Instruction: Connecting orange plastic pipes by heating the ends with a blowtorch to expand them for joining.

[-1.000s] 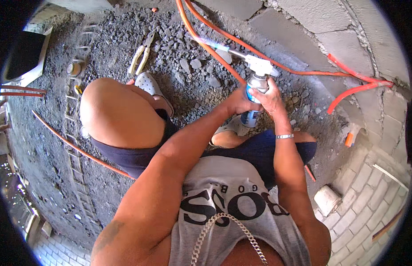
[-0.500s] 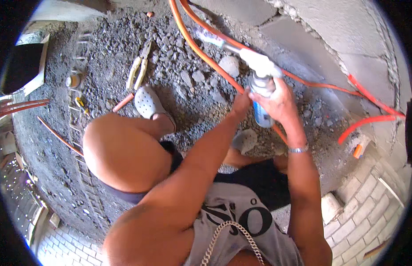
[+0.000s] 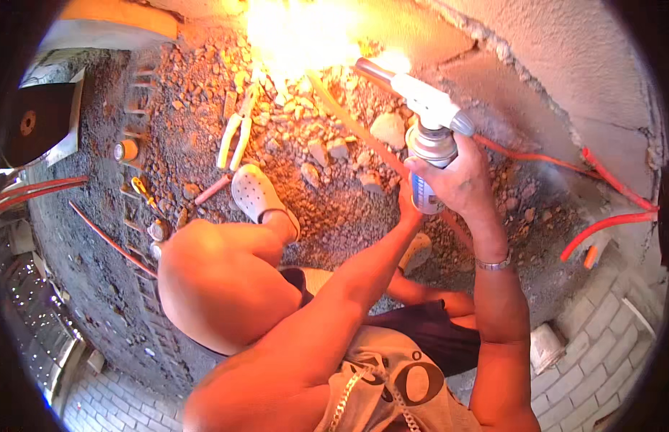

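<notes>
My right hand is closed around the canister of a gas blowtorch with a white head and a metal nozzle. From the nozzle a large bright flame spreads toward the upper left, over the rubble and against the wall. An orange pipe runs down from the flame's glare to my left hand, which is closed on it just behind the canister. The canister hides some of the left fingers. Beyond the torch, another orange-red pipe lies along the wall's foot.
Pliers lie on the gravel near the flame, above my clog. A short pipe piece, yellow screwdriver and small tin lie leftward. Red pipe ends stick out at right. A rough block wall rises beyond.
The torch now throws a large flame where no such glare showed before, and orange light covers the scene. The view has shifted slightly. My right hand still grips the canister.
</notes>
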Motion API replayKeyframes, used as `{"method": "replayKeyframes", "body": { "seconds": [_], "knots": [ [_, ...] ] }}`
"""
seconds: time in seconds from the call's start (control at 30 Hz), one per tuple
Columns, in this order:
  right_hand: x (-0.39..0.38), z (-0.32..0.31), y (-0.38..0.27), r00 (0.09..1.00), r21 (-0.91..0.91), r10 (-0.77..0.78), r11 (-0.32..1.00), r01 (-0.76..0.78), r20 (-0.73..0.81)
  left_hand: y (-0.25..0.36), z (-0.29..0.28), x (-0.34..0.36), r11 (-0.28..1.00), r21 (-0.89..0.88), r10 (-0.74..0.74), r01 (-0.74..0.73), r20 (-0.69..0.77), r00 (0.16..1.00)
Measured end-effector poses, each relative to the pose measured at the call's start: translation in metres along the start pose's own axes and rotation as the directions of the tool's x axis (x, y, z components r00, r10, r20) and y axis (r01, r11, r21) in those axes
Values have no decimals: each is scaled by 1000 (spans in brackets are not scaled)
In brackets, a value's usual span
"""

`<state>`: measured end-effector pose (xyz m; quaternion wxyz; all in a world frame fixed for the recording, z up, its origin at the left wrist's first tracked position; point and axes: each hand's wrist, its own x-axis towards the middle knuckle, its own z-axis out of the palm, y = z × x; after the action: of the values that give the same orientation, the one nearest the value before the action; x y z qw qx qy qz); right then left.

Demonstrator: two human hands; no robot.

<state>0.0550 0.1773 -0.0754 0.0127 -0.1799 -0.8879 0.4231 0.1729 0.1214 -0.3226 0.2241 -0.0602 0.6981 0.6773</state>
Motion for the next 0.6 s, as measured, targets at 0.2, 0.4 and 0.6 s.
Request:
{"method": "replayKeyframes", "body": {
  "seconds": [0.2, 0.4, 0.6],
  "knots": [
    [37, 25, -34, 978, -35, -197, 980, 195, -71, 15, -22, -2, 950, -152, -265, 272, 66, 962],
    [19, 32, -15, 1000, -89, -6, 996, 7, 11, 12, -15, -6, 900, -359, -238, 249, 75, 968],
    [43, 39, -52, 995, -21, -40, 999, 39, -92, -14, -23, -1, 857, -481, -177, 183, 59, 982]
  ]
}}
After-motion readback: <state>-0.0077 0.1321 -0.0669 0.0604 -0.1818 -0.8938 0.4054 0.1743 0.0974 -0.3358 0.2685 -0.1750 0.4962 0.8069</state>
